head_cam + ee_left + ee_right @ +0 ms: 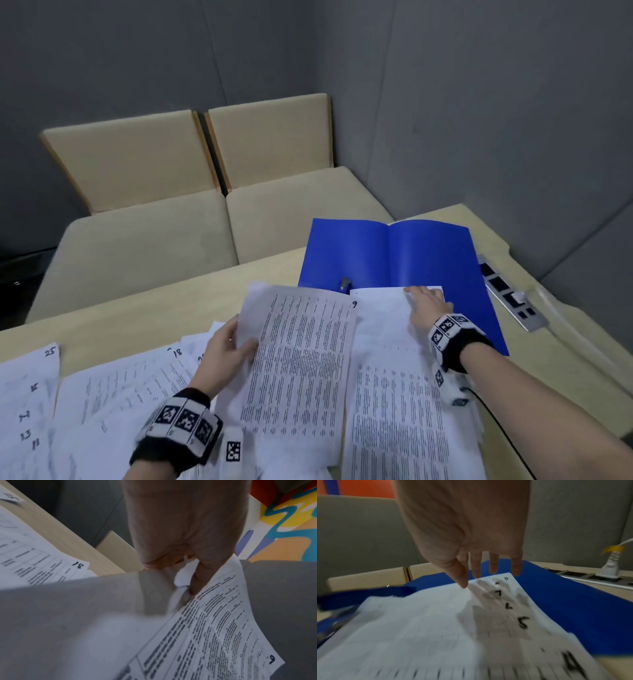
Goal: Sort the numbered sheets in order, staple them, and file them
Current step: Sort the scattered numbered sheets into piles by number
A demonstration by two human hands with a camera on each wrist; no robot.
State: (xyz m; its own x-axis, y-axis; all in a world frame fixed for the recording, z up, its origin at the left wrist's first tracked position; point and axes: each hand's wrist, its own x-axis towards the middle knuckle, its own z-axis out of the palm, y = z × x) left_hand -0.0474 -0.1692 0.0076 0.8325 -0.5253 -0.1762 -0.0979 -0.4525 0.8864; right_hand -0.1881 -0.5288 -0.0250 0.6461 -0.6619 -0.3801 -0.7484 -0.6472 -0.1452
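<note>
My left hand [227, 349] grips the left edge of the printed sheet numbered 9 [301, 363], lifted off the desk; in the left wrist view the fingers [197, 582] pinch this sheet 9 [223, 628]. My right hand [426, 305] hovers with straight fingers just above the far end of a fanned stack of sheets [394, 377]. The right wrist view shows the stack's corners [513, 608] marked 4, 5 and further numbers beneath the fingers [494, 566]. An open blue folder [394, 253] lies behind, with a stapler [345, 284] on it.
Loose sheets marked 18 [137, 380] and 25 [30, 377] cover the desk's left side. A power strip [510, 294] with a white plug lies at the right edge. Beige seats [154, 226] stand beyond the desk, against grey walls.
</note>
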